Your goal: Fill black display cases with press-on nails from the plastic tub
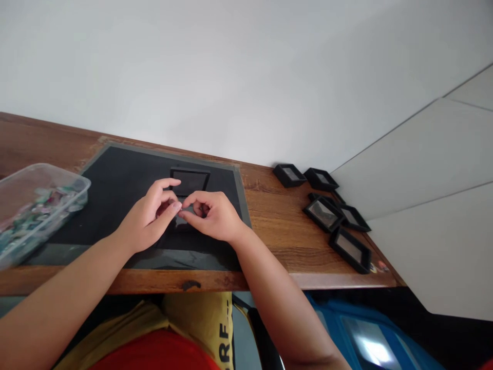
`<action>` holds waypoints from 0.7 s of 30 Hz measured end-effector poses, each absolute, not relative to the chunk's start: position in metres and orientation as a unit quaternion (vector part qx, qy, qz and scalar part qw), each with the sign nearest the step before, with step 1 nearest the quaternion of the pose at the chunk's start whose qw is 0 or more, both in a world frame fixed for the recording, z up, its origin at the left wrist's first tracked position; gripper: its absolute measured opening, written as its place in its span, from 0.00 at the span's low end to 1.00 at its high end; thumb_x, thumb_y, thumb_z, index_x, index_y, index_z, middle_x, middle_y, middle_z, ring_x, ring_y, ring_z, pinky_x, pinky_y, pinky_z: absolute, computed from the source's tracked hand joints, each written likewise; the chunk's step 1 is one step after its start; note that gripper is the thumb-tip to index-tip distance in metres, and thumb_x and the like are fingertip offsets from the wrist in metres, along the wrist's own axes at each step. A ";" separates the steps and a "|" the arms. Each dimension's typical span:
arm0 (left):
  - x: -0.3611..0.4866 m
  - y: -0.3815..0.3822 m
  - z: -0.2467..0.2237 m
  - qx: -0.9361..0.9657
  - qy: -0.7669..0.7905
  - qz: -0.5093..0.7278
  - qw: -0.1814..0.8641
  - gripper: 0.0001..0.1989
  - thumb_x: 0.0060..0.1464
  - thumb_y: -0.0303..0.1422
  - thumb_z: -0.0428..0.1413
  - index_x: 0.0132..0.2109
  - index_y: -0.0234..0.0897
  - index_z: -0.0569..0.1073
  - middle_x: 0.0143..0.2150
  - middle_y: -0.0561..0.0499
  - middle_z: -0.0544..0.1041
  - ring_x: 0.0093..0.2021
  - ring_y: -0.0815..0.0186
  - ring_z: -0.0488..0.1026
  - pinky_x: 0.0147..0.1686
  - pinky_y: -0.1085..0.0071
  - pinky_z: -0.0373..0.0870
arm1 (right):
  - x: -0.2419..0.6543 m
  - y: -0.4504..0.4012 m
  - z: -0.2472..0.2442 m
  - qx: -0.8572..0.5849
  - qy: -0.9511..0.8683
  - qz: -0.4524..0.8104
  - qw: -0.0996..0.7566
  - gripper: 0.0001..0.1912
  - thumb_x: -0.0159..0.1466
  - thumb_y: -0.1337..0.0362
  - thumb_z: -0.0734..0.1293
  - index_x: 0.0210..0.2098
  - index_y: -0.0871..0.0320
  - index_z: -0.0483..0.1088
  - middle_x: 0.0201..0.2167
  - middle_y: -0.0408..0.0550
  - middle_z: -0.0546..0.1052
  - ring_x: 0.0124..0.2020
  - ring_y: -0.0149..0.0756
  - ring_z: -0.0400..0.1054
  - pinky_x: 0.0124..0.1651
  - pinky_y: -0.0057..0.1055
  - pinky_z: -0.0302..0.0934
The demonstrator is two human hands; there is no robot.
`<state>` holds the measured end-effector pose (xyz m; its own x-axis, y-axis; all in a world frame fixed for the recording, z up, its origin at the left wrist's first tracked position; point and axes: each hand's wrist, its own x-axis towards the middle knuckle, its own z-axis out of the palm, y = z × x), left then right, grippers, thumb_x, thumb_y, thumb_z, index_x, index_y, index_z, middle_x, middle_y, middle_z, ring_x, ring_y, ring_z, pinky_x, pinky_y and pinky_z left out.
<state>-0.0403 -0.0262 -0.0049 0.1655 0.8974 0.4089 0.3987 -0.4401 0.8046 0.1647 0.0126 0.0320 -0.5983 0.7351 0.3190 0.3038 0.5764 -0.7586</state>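
Observation:
My left hand (154,215) and my right hand (208,213) meet over the black mat, fingertips touching. Each pinches with thumb and forefinger at the same spot. Whatever they hold there is too small or too hidden to name. Just behind the fingers a black rectangular frame (209,180) lies on the mat, its near side partly covered by my hands. A clear plastic tub (82,187) stands left of my left hand, holding many small pale green, pink and white pieces.
The black mat (111,174) is taped to a wooden table (265,221). Several black box frames, one of them a nearer frame (350,249), lie along the right side, some overlapping. A white wall (215,77) rises behind. Below the right edge is a blue object (339,318).

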 end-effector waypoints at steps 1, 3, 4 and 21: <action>-0.040 -0.026 -0.005 0.711 0.457 0.461 0.273 0.20 0.71 0.41 0.52 0.64 0.40 0.63 0.35 0.55 0.77 0.31 0.67 0.73 0.36 0.67 0.69 | 0.164 0.012 0.032 -0.308 -0.828 0.348 0.314 0.08 0.64 0.60 0.74 0.36 0.58 0.77 0.20 0.34 0.66 0.22 0.23 0.56 0.30 0.25 0.52; -0.040 -0.026 -0.005 0.705 0.463 0.462 0.275 0.19 0.71 0.40 0.52 0.63 0.40 0.63 0.36 0.54 0.77 0.33 0.66 0.74 0.37 0.66 0.70 | 0.164 0.012 0.032 -0.297 -0.826 0.369 0.304 0.08 0.64 0.59 0.75 0.35 0.58 0.78 0.19 0.34 0.67 0.22 0.24 0.57 0.30 0.25 0.53; -0.040 -0.026 -0.005 0.703 0.465 0.460 0.279 0.19 0.70 0.40 0.53 0.63 0.40 0.63 0.36 0.54 0.77 0.33 0.65 0.75 0.38 0.66 0.70 | 0.164 0.012 0.032 -0.295 -0.826 0.376 0.299 0.08 0.64 0.59 0.75 0.35 0.58 0.78 0.19 0.34 0.66 0.22 0.24 0.57 0.30 0.25 0.53; -0.036 -0.038 0.003 0.666 0.442 0.479 0.363 0.17 0.68 0.38 0.54 0.61 0.42 0.65 0.40 0.50 0.81 0.38 0.62 0.77 0.39 0.62 0.72 | 0.165 0.013 0.031 -0.261 -0.844 0.347 0.315 0.14 0.66 0.63 0.73 0.51 0.56 0.79 0.24 0.34 0.65 0.23 0.24 0.57 0.30 0.25 0.54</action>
<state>-0.0359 -0.0375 0.0028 0.1501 0.9364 0.3173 0.2413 -0.3459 0.9067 0.1653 0.0127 0.0310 -0.6658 0.6591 0.3497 0.2220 0.6225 -0.7505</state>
